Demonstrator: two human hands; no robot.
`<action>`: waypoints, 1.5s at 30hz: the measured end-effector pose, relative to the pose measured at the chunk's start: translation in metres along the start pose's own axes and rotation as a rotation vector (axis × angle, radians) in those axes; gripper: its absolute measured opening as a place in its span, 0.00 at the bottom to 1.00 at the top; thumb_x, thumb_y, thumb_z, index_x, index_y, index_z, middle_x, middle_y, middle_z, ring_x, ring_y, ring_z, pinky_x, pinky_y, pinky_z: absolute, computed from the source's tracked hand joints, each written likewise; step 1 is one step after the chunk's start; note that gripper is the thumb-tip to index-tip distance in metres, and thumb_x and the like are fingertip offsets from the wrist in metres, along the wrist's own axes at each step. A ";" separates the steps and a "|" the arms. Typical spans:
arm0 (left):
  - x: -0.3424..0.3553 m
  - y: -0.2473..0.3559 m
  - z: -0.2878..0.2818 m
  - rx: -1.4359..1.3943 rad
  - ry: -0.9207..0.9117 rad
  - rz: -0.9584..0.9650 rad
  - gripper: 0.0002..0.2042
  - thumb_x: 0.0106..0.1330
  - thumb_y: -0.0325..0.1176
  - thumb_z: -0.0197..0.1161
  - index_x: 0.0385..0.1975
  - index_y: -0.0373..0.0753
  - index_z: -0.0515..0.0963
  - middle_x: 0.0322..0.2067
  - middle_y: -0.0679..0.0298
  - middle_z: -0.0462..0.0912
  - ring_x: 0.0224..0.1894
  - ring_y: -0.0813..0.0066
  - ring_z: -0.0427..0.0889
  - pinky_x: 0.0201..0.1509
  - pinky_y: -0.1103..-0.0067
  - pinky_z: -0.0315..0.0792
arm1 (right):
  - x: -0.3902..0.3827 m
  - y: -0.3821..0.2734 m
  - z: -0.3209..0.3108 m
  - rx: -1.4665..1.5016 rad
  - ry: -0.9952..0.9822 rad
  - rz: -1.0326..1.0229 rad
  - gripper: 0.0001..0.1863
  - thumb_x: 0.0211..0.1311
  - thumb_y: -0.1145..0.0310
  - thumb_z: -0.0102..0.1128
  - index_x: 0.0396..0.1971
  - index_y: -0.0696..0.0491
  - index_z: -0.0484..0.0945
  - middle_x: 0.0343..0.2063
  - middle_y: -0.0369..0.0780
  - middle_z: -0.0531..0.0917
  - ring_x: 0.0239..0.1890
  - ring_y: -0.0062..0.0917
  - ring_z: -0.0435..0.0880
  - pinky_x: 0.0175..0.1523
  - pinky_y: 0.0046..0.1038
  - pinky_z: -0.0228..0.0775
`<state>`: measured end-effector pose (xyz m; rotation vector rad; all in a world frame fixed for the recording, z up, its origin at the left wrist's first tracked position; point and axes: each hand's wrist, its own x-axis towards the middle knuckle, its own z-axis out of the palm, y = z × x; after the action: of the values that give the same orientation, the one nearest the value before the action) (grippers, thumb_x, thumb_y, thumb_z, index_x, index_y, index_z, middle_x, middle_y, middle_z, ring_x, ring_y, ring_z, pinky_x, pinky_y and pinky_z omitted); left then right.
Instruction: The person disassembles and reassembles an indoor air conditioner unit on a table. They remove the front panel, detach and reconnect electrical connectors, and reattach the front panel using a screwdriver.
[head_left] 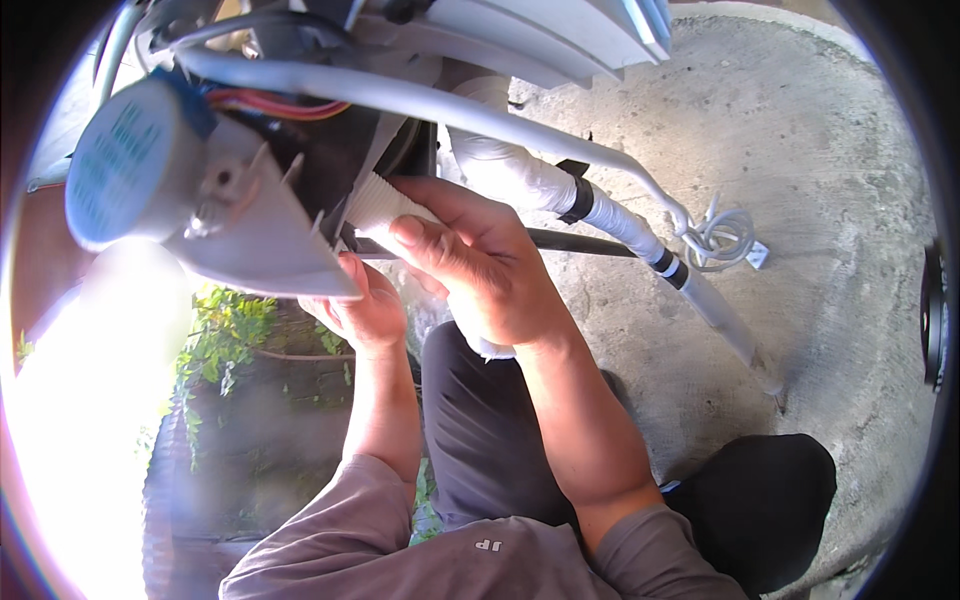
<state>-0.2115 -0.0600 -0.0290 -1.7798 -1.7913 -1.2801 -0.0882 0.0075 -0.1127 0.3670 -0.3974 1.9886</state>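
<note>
My right hand (490, 265) is closed on a white ribbed hose (385, 205), with the thumb lying along it. The hose's upper end runs in behind a pale grey plastic end casing (270, 240). Beneath the casing's lower corner is my left hand (365, 310), its fingers curled against the edge and partly hidden by it. A round motor (130, 165) with a blue-tinted label sits on the casing's left. Red and orange wires (280, 103) emerge beside it. Screws show on the casing near the motor.
A white cable (440, 105) crosses above my hands and ends in a coil with a plug (757, 255). White-wrapped piping (610, 215) with black bands slopes down over the concrete floor (800, 150). Pale slatted panels (560, 40) hang overhead. Green leaves (225, 330) grow at left, beside strong glare.
</note>
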 end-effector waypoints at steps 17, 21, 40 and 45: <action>0.017 -0.017 -0.044 0.368 -0.240 0.414 0.38 0.51 0.43 0.86 0.63 0.37 0.80 0.59 0.49 0.80 0.62 0.46 0.76 0.69 0.56 0.65 | -0.004 -0.011 0.006 -0.319 0.149 -0.043 0.11 0.80 0.62 0.65 0.51 0.53 0.82 0.35 0.37 0.83 0.34 0.21 0.81 0.37 0.27 0.75; 0.031 -0.053 -0.066 0.396 -0.195 0.492 0.42 0.46 0.37 0.85 0.68 0.46 0.79 0.60 0.56 0.80 0.61 0.49 0.77 0.67 0.56 0.68 | 0.008 -0.012 0.018 -0.324 0.177 -0.027 0.14 0.79 0.57 0.65 0.49 0.52 0.82 0.33 0.37 0.82 0.33 0.24 0.80 0.37 0.30 0.73; 0.151 -0.054 -0.104 0.249 -0.370 0.603 0.40 0.47 0.19 0.71 0.68 0.42 0.80 0.59 0.56 0.86 0.55 0.54 0.85 0.63 0.64 0.80 | 0.078 -0.011 0.136 -0.625 0.381 -0.106 0.11 0.83 0.59 0.59 0.50 0.52 0.79 0.35 0.38 0.83 0.29 0.22 0.81 0.32 0.31 0.75; 0.154 -0.054 -0.092 0.153 -0.340 0.613 0.38 0.48 0.21 0.70 0.67 0.41 0.80 0.53 0.57 0.86 0.51 0.52 0.87 0.57 0.63 0.82 | 0.088 -0.012 0.131 -0.574 0.377 -0.112 0.10 0.82 0.59 0.60 0.47 0.50 0.78 0.34 0.37 0.81 0.27 0.22 0.78 0.31 0.33 0.72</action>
<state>-0.3216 -0.0220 0.1173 -2.2985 -1.2668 -0.6134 -0.1040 0.0268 0.0441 -0.3357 -0.6597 1.6932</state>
